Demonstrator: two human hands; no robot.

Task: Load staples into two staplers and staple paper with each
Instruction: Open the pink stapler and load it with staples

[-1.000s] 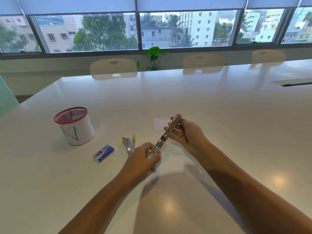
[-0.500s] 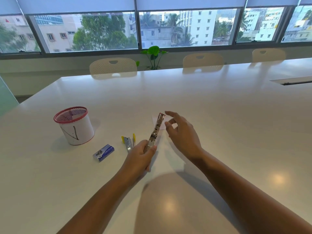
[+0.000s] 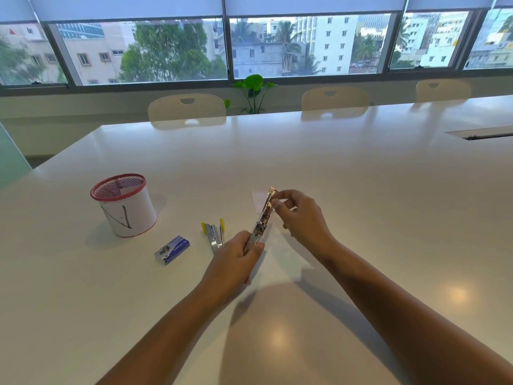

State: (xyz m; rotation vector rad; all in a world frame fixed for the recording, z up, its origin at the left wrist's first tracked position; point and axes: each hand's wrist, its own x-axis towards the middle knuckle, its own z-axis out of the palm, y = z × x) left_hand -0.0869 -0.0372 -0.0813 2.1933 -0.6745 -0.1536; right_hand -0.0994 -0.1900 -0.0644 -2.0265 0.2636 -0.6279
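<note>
My left hand (image 3: 236,257) grips the near end of a silver metal stapler (image 3: 263,215), which is unfolded and points away from me above the table. My right hand (image 3: 298,218) pinches its far tip with thumb and forefinger. A second stapler (image 3: 214,234), silver with yellow ends, lies on the white table (image 3: 361,190) just left of my left hand. A blue staple box (image 3: 172,249) lies further left. A small white paper (image 3: 258,201) lies flat behind the held stapler, partly hidden by it.
A white pen cup with a red mesh rim (image 3: 123,205) stands at the left. Chairs (image 3: 187,109) line the table's far edge, with a green plant (image 3: 254,90) by the windows. A cable slot (image 3: 483,133) is set in the table at the far right.
My right hand let go of the stapler's middle, drew back open, then returned to pinch the far tip. The stapler swung from tilted right to pointing nearly straight away.
</note>
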